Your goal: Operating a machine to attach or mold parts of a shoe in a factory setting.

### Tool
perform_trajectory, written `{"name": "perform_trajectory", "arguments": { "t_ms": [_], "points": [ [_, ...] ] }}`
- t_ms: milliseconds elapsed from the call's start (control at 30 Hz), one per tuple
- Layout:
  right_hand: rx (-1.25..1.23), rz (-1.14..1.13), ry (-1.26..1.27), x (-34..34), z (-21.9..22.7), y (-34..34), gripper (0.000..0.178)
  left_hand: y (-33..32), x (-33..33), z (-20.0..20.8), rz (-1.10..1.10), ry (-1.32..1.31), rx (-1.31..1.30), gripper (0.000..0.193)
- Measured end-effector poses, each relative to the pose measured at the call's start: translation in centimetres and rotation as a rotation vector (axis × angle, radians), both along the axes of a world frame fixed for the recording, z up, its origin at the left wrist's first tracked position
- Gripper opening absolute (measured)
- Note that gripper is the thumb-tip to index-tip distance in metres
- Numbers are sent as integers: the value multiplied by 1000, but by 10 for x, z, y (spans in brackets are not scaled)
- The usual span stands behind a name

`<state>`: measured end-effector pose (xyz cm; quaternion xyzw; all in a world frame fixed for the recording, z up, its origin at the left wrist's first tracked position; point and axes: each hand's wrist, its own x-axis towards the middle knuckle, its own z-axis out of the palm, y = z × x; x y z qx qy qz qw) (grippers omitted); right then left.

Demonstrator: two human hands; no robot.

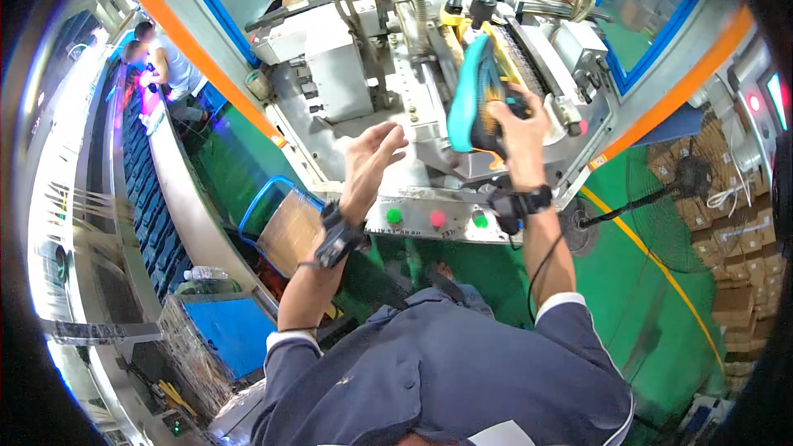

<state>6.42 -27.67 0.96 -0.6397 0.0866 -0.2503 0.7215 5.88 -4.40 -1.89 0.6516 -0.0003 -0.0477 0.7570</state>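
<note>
Teal shoe (pixel 472 91) gripped by right hand (pixel 519 128); left hand (pixel 369 161) spread, apart.

The person wears a dark slate-blue work shirt, its short sleeves ending in pale cuffs above the elbows at the lower middle of the frame. Both hands are bare. The left hand (pixel 373 157) has a black strapped device on its wrist; the right hand (pixel 520 128) has a black band too, with a thin dark cable running down the forearm.
</note>
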Motion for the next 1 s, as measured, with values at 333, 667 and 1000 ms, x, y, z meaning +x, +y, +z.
{"name": "perform_trajectory", "arguments": {
  "t_ms": [333,667,1000],
  "points": [
    [-152,-83,16,46,6,-94,47,-106,257,-122,88,-123,700,63],
    [-526,-173,206,135,-10,-102,45,-148,372,-179,94,79,845,78],
    [-1176,105,557,321,-37,-36,52,25,174,-52,-279,401,-349,33]
  ]
}}
